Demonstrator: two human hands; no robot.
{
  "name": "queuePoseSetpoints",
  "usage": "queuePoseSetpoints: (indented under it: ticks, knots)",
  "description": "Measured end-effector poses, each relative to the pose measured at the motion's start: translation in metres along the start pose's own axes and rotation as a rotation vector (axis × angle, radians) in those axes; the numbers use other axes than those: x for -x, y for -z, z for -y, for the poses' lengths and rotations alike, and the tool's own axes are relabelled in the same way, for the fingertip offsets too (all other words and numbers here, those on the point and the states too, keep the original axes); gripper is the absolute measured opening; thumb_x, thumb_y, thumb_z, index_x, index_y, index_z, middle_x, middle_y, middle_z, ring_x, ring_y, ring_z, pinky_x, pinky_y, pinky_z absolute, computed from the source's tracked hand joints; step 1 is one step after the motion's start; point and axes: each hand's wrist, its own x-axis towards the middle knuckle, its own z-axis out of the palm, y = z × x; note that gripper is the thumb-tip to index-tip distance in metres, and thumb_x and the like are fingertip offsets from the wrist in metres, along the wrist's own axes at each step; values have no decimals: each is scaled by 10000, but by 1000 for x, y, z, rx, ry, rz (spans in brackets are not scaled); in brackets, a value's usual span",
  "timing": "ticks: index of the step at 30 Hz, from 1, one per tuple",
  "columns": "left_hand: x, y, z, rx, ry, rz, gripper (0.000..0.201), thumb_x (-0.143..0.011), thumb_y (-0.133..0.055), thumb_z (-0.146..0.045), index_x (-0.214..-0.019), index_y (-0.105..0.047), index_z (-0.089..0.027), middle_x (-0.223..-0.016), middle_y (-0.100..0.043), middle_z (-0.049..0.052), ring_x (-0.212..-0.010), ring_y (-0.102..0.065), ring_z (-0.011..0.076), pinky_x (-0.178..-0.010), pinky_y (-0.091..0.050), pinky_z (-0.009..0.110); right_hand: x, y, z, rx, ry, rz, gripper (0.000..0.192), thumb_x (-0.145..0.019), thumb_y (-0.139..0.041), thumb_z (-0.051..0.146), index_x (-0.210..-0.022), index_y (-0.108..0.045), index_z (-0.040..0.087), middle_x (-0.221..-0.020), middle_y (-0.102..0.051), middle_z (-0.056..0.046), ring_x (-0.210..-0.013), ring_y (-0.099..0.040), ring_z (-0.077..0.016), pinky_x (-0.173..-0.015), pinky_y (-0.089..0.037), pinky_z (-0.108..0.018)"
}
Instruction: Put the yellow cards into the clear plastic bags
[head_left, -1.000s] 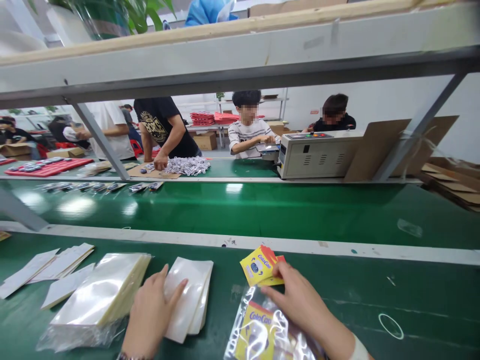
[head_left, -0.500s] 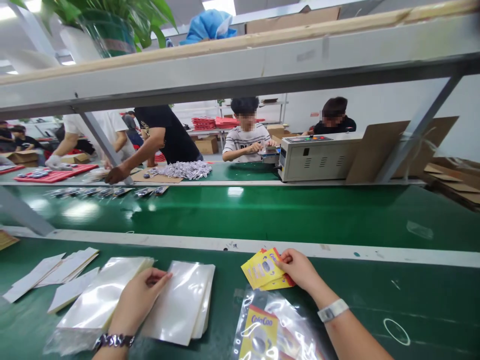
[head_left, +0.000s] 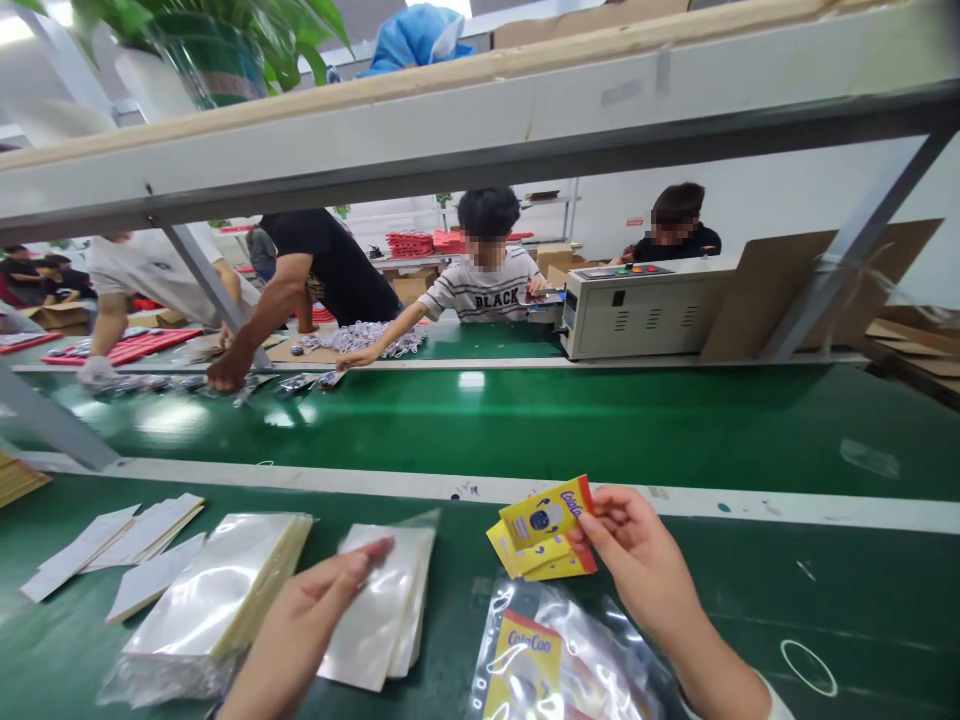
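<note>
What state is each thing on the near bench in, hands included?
Left hand: pinching the top clear bag.
Top clear bag: corner lifted off its pile.
Big bag stack: lying flat, in a wrapper.
Right hand: gripping one yellow card.
Yellow card: raised off the pile.
Card pile: fanned out on the bench.
Card pouch: lying flat.

Both hands bare, no gloves: left hand (head_left: 300, 625) shows no sleeve up to the frame edge, right hand (head_left: 637, 560) likewise bare, with a bit of white band at its wrist, bottom edge.
</note>
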Motion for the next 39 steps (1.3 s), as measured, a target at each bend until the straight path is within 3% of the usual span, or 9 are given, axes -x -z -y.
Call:
queuePoseSetpoints:
  ticks: [4, 9, 16, 20, 27, 31, 34, 36, 39]
  knots:
    - [25, -38, -13, -81, -99, 72, 194, -657, -766, -442, -742, -823, -277, -827, -823, 56, -825, -762, 277, -807, -612, 358, 26, -23, 25, -98, 343, -179, 182, -847, -692, 369, -917, -582, 242, -800, -683, -55, -717, -701, -187, -595, -598, -279]
    - [41, -66, -21, 108, -118, 58, 255, -580, -836, -460, -753, -823, -273, -810, -822, 56, -773, -766, 259, -748, -631, 315, 36, -28, 34, -88, 568, 0, 108, -912, -612, 207, -991, -618, 281, -829, -697, -39, -786, -682, -168, -653, -604, -279]
    - [43, -71, -14, 294, -95, 12, 358, -483, -885, -501, -756, -820, -279, -834, -823, 46, -785, -769, 235, -753, -627, 267, 33, -17, 23, 105, 636, 65, 231, -905, -543, 98, -1036, -613, 274, -861, -681, -53, -821, -669, -194, -701, -588, -327]
    - [42, -69, -11, 255, -108, -7, 364, -484, -881, -510, -743, -818, -262, -805, -818, 49, -744, -770, 238, -708, -638, 269, 31, -15, 25, 185, 701, 227, 348, -866, -508, 26, -1095, -570, 281, -887, -674, -47, -815, -665, -197, -711, -577, -349]
    - [42, -63, -12, 170, -126, 48, 386, -551, -837, -543, -807, -817, -254, -866, -821, 73, -820, -770, 270, -781, -630, 324, 27, -8, 33, 241, 741, 259, 399, -840, -452, -7, -1091, -548, 288, -885, -658, -46, -788, -654, -201, -668, -561, -346]
    - [39, -60, -9, 77, -175, 155, 278, -624, -818, -457, -834, -820, -274, -892, -820, 69, -815, -772, 258, -759, -630, 296, 29, -16, 41, 369, 777, 428, 351, -852, -446, 28, -1090, -555, 262, -904, -660, -44, -813, -645, -188, -748, -560, -353]
    - [39, -61, -7, 44, -183, 193, 229, -670, -790, -409, -854, -816, -274, -911, -818, 68, -847, -769, 259, -778, -626, 302, 33, -25, 40, 582, 797, 510, 180, -907, -537, 265, -1071, -608, 241, -1145, -631, -112, -1069, -601, -271, -908, -511, -464]
    - [40, -63, -5, 68, -171, 185, 229, -667, -792, -404, -850, -815, -269, -910, -819, 66, -854, -768, 262, -782, -626, 306, 36, -27, 36, 688, 825, 548, 340, -871, -588, 491, -1103, -627, 245, -1302, -558, -141, -1208, -525, -335, -964, -470, -519]
    - [41, -65, -3, 113, -125, 162, 272, -644, -801, -445, -837, -813, -252, -899, -820, 72, -855, -769, 273, -796, -625, 325, 38, -27, 29, 657, 914, 503, 477, -811, -630, 580, -1149, -599, 245, -1251, -599, -137, -1159, -571, -316, -976, -474, -489]
